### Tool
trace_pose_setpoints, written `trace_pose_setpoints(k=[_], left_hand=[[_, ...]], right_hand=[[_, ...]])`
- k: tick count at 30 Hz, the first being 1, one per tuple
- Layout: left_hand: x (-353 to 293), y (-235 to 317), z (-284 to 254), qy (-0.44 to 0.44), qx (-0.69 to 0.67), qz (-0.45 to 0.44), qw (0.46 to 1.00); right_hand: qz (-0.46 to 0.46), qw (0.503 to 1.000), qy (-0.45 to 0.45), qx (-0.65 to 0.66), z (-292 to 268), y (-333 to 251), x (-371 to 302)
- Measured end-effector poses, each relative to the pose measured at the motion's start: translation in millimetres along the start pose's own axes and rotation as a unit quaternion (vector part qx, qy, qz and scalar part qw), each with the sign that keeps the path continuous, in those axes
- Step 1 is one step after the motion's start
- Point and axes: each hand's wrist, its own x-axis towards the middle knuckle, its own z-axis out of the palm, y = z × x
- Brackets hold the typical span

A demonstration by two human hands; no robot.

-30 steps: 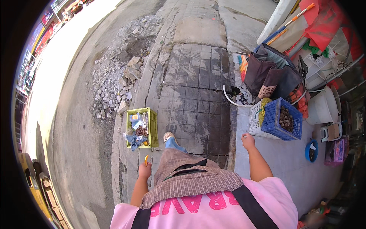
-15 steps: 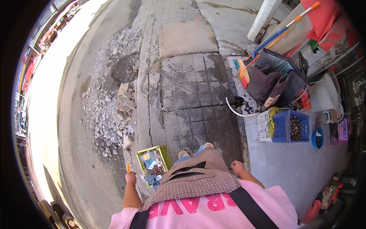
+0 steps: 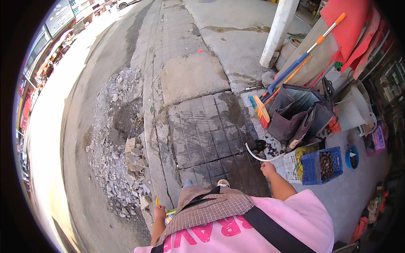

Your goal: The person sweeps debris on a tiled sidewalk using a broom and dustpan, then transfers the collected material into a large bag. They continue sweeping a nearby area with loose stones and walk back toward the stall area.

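My left hand [image 3: 160, 212] is closed around a slim orange-yellow object [image 3: 157, 201], its end sticking up; its kind I cannot make out. Close beside that hand, a sliver of the yellow-green crate [image 3: 171, 211] shows, mostly hidden by my checked apron [image 3: 219, 205]. Out to the right, my right hand [image 3: 267, 169] has its fingers curled in; whether anything is inside is hidden. Just beyond it lies a curved white hose [image 3: 258, 157]. To its right, a blue crate [image 3: 310, 168] holds round brown items, next to a white basket [image 3: 291, 166].
Wet dark paving [image 3: 206, 139] runs ahead of my feet. Broken stones and rubble [image 3: 114, 177] lie to the left by the road. On the right are a broom [image 3: 260, 113], a large dark bag [image 3: 291, 118], a white post [image 3: 279, 33] and a blue basin [image 3: 352, 157].
I have stepped forward and the view has tilted up. The green crate has slipped mostly behind my apron. My right hand has swung forward; the left still grips the orange-yellow object.
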Motion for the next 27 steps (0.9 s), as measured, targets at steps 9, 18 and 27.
trace_pose_setpoints(k=[9,18,27], left_hand=[[127,-76,-28,-0.110,0.161,-0.078,0.978],[357,209,-95,0.034,-0.182,-0.011,0.983],[415,358,29,0.052,0.040,0.093,0.994]], right_hand=[[0.045,0.996,0.073,-0.030,-16,-120,78],[0.063,0.977,0.200,0.032,-129,-181,179],[0.027,0.870,0.406,0.277,-340,-145,455]])
